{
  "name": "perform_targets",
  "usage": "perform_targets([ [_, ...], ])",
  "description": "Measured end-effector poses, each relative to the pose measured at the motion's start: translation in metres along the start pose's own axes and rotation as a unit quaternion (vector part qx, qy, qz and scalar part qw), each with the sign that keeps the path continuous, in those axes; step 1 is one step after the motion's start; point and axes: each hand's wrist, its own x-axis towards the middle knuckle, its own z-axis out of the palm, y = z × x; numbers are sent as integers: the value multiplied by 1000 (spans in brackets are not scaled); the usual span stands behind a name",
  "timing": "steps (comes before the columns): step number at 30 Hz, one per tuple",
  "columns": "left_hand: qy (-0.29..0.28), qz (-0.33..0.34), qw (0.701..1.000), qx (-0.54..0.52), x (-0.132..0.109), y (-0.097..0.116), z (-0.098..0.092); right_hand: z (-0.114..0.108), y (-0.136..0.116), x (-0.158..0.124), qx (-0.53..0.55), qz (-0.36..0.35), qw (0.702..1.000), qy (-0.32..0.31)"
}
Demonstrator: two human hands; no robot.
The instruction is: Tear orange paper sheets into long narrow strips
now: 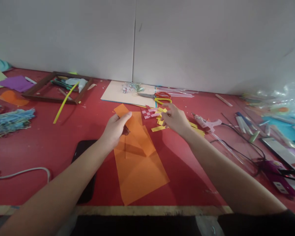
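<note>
- Here's the left hand (115, 127), fingers clamped on an orange paper piece (135, 127), thumb pressed flat on top, the piece slanting down and to the right.
- Right under it, the larger orange sheet (142, 183) lies on the red worktop (59, 144), its near corner close to the front edge, with a shadow falling across it.
- Over to the right hand (175, 119), hovering by the yellow paper strips (159, 129), fingers curled; whether they are pinching anything, I can't tell from here.
- Just left of those fingers, a pink-and-white checked piece (147, 113) lies beside the strips.
- Beyond it, scissors (163, 96) with red and yellow handles, blades reaching over a pale board (115, 91) that also carries a little heap of shreds (131, 87).
- Out to the right, a pink glue gun (208, 124), dark cord trailing toward a magenta power strip (279, 178).
- Down by the left forearm, a black phone-like slab (87, 193), partly covered by that arm.
- Far left, a brown wooden frame (40, 95), a long yellow strip (64, 105) slung over its near side, and a bundle of blue-green strands (12, 121) lower down.
</note>
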Motion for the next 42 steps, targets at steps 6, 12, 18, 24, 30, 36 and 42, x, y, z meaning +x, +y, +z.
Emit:
perform_targets([
  [6, -136, -93, 986, 36, -12, 0, 4, 28, 2, -54, 295, 40, 948, -115],
  [12, -247, -187, 939, 152, -15, -3, 0, 44, 12, -68, 363, 36, 922, -132],
  [18, -379, -224, 884, 157, -19, -9, 1, 45, 18, -70, 370, 2, 922, -110],
  [24, -388, -203, 884, 164, -22, -3, 0, 47, 18, -72, 344, -23, 933, -104],
  [30, -366, -158, 889, 225, -21, -11, 0, 46, 16, -72, 332, -31, 936, -112],
  [36, -283, -72, 934, 204, -18, -11, 4, 43, 15, -72, 334, -7, 935, -120],
  [42, -301, -33, 928, 218, -15, -9, 4, 44, 13, -75, 321, -47, 938, -124],
])
